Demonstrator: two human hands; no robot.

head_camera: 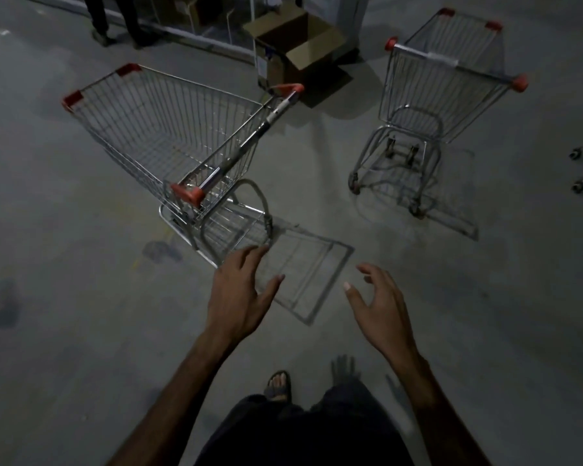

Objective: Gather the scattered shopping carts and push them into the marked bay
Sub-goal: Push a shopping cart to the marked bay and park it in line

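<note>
Chrome-wire shopping cart with red corner caps [169, 129] just ahead of left hand [239, 290]; second matching cart [441, 95] beyond right hand [377, 304] — both hands spread, empty. Carts ungathered; no bay visible.

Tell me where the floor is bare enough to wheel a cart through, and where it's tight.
Bare floor lies left of the near cart, and in the lane between it and the far cart, ahead of both open hands (left hand, right hand). It is crowded at the top, where the cardboard box sits between the carts.
</note>
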